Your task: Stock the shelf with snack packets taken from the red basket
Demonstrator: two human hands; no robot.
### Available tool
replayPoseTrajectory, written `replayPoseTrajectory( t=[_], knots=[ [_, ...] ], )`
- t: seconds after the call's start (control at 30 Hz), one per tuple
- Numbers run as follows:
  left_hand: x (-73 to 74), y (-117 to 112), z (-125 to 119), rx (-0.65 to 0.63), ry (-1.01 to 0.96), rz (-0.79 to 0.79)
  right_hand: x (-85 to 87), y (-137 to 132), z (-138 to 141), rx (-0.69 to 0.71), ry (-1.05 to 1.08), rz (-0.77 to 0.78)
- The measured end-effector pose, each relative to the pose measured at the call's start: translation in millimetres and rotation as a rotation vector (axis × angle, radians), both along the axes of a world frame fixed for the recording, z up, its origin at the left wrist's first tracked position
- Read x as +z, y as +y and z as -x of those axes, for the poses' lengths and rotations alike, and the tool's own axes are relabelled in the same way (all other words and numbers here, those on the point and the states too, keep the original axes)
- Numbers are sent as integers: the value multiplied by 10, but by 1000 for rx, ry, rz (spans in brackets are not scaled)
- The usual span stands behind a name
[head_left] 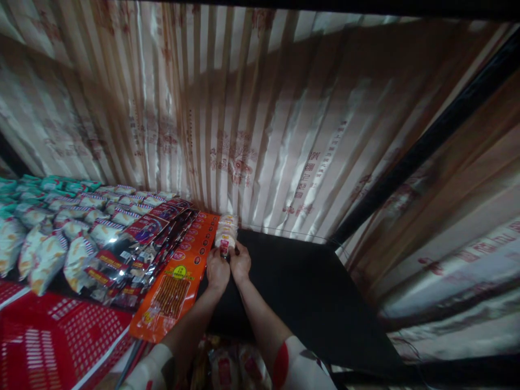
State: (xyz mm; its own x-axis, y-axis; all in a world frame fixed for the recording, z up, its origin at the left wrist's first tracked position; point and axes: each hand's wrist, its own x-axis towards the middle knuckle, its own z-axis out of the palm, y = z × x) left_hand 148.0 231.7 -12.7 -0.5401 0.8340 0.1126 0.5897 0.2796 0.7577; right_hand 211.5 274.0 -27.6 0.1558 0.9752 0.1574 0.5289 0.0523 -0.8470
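My left hand [218, 269] and my right hand [240, 263] are close together on the dark shelf, fingers closed around the near end of a white snack packet [226, 237] with a red label. Similar pale packaging [228, 219] shows just behind it, towards the curtain. Left of my hands lie long orange snack packs [181, 271] with a window showing brown sticks. My fingertips are partly hidden by the hands and the packet.
Dark shiny packs [142, 233] overlap further left, beside several rows of pale pillow bags [51, 254] and green-topped bags [60, 183]. A red basket [60, 330] stands at the lower left. More packets [223, 368] sit below the shelf [309, 292]. A pleated curtain [260, 119] hangs behind.
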Motion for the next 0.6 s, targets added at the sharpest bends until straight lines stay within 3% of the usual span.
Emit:
replayPoseTrajectory(
  t=[0.6],
  knots=[
    [-27,66,-26,33,-9,-20,20,49,54,-1,-104,73]
  ],
)
